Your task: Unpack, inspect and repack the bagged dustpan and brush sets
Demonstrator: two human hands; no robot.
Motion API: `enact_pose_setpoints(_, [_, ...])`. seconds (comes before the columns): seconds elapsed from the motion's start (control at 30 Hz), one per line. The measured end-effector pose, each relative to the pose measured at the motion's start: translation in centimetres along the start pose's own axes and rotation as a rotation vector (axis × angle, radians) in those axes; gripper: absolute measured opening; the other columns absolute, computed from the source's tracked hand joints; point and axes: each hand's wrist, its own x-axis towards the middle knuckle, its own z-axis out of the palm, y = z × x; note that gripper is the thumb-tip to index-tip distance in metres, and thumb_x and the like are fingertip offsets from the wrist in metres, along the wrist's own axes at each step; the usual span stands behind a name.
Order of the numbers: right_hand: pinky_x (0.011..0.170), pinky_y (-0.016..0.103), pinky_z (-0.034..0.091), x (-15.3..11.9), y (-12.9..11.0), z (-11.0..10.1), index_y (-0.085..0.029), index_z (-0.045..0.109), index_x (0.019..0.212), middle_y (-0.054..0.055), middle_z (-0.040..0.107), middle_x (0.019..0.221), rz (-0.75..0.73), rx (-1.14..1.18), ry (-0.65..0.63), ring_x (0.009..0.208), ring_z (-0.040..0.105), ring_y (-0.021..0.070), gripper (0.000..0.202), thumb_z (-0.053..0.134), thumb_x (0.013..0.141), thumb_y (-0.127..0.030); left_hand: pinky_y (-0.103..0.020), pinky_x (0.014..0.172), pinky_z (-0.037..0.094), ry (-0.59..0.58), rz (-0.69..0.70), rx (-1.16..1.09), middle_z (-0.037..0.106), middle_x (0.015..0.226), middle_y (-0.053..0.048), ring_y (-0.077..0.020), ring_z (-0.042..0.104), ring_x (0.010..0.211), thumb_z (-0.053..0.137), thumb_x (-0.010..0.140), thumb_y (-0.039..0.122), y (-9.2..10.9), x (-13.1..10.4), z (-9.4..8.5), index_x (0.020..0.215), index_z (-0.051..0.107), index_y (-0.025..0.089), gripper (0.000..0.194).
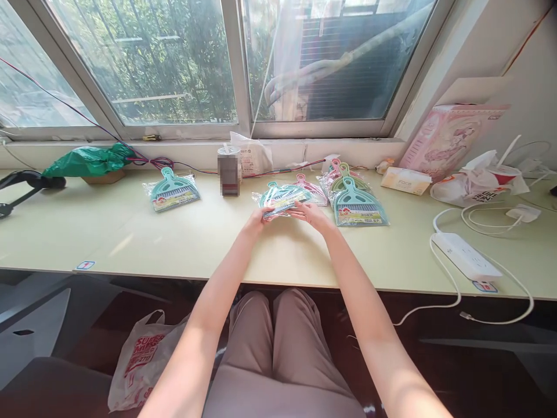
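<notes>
At the left end of the worktop (pixel 130 244), a black item (pixel 32 186) lies beside a green bag (pixel 89 161), which rests on a brown base (pixel 102 177). Below worktop level, left of the person's legs, is a white shopping bag (pixel 139 357) with red print. On the worktop, 1 wrapped teal dustpan-and-brush set, the left set (pixel 174 190), lies with its handle toward the window. A cup (pixel 228 174), its side blurred, stands upright farther right, just beside a paper bag (pixel 257 157).

At center, the left hand (pixel 261 216) grips the left end of the held set (pixel 287 201), a wrapped unit with a printed label. The right hand (pixel 310 212) grips its right side, with the thumb on top; the fingers of each hand are closed on the wrapping. The held set is above the worktop's rear half; whether it touches the surface cannot be determined.

Just behind the right hand lies 1 pink set (pixel 311 187). To its right, 1 teal set (pixel 361 208) overlaps an olive set (pixel 343 172), with more pink behind. Farther right are a tissue pack (pixel 405 181), a pink box (pixel 452 139) and a white power strip (pixel 467 256) near the front edge.
</notes>
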Motion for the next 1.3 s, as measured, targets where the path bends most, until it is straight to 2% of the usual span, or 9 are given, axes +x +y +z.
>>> enact_pose_setpoints(0.17, [0.111,0.055,0.048,-1.3,-1.0,0.2,-0.02,0.077,0.098,0.01,0.076,0.113,-0.265,-0.222,0.112,0.119,0.067,0.0312,0.037,0.086,0.072,-0.045,-0.016,0.05,0.053,0.051,0.011,-0.056,0.074,0.091,-0.007,-0.009,0.066,0.055,0.069,0.081,0.008,1.3,0.7,-2.8,0.116,0.063,0.014,0.036])
enact_pose_setpoints(0.27, [0.124,0.055,0.029,-1.4,-1.3,-0.4,-0.03,0.072,0.122,0.005,0.054,0.151,-0.532,-0.62,0.211,0.149,0.037,0.0316,0.053,0.087,0.072,-0.033,-0.012,0.042,0.047,0.022,-0.048,-0.055,0.075,0.101,-0.008,-0.0029,0.056,0.045,0.065,0.085,0.009,2.0,0.5,-4.6,0.12,0.059,0.02,0.038])
enact_pose_setpoints(0.37, [0.127,0.057,0.014,-0.9,-0.9,-1.3,-0.036,0.064,0.133,0.0,0.042,0.16,-0.629,-0.95,0.243,0.157,0.017,0.0315,0.067,0.088,0.071,-0.025,-0.01,0.037,0.042,-0.09,-0.096,-0.071,0.075,0.1,-0.01,-0.0011,0.05,0.041,0.062,0.087,0.007,2.1,-0.1,-5.5,0.116,0.06,0.018,0.03])
enact_pose_setpoints(0.53, [0.118,0.056,0.037,0.3,0.0,-2.2,-0.033,0.08,0.094,0.002,0.07,0.129,-0.677,-0.924,0.188,0.132,0.056,0.031,0.013,0.075,0.085,-0.041,-0.011,0.042,0.048,-0.197,-0.111,-0.005,0.075,0.088,-0.011,-0.0038,0.052,0.042,0.058,0.091,0.006,1.9,-0.8,-5.6,0.12,0.059,0.009,0.029])
enact_pose_setpoints(0.8, [0.085,0.047,0.059,-0.1,-0.6,-2.4,-0.025,0.076,0.076,0.004,0.076,0.077,-0.529,-0.567,0.152,0.08,0.074,0.0278,0.035,0.075,0.076,-0.06,-0.023,0.058,0.059,-0.423,-0.09,0.206,0.077,0.1,-0.015,-0.0171,0.073,0.067,0.059,0.095,0.018,1.5,-0.8,-5.8,0.141,0.052,0.01,0.047])
enact_pose_setpoints(0.9, [0.098,0.048,0.055,-0.6,-1.0,-2.3,-0.026,0.077,0.091,0.005,0.078,0.1,-0.534,-0.613,0.116,0.104,0.072,0.0301,0.034,0.077,0.076,-0.057,-0.018,0.052,0.056,-0.341,-0.126,0.134,0.076,0.095,-0.018,-0.0137,0.068,0.058,0.05,0.096,0.008,1.5,-0.4,-6.0,0.142,0.047,0.004,0.046])
enact_pose_setpoints(1.03, [0.115,0.05,0.041,-0.8,-1.0,-1.9,-0.033,0.065,0.131,0.004,0.062,0.142,-0.589,-0.794,0.004,0.137,0.052,0.0317,0.072,0.089,0.065,-0.048,-0.01,0.037,0.041,-0.21,-0.15,-0.085,0.074,0.081,-0.014,-0.0043,0.048,0.037,0.038,0.098,0.006,1.9,-0.3,-6.1,0.14,0.045,0.002,0.042])
enact_pose_setpoints(1.23, [0.109,0.053,0.044,0.2,-0.1,-1.7,-0.034,0.077,0.105,0.002,0.076,0.104,-0.691,-0.947,0.179,0.112,0.066,0.0296,0.023,0.074,0.085,-0.045,-0.009,0.031,0.035,-0.177,-0.198,-0.078,0.069,0.068,-0.006,-0.004,0.043,0.033,0.039,0.098,0.01,2.3,-0.6,-5.9,0.133,0.051,0.005,0.037])
enact_pose_setpoints(1.3, [0.11,0.053,0.042,0.2,-0.2,-1.7,-0.033,0.08,0.091,0.003,0.075,0.107,-0.733,-0.959,0.248,0.114,0.064,0.0296,0.017,0.072,0.087,-0.048,-0.01,0.032,0.037,-0.173,-0.199,-0.047,0.069,0.067,-0.006,-0.0053,0.046,0.034,0.044,0.097,0.011,2.3,-0.6,-5.9,0.131,0.052,0.006,0.035])
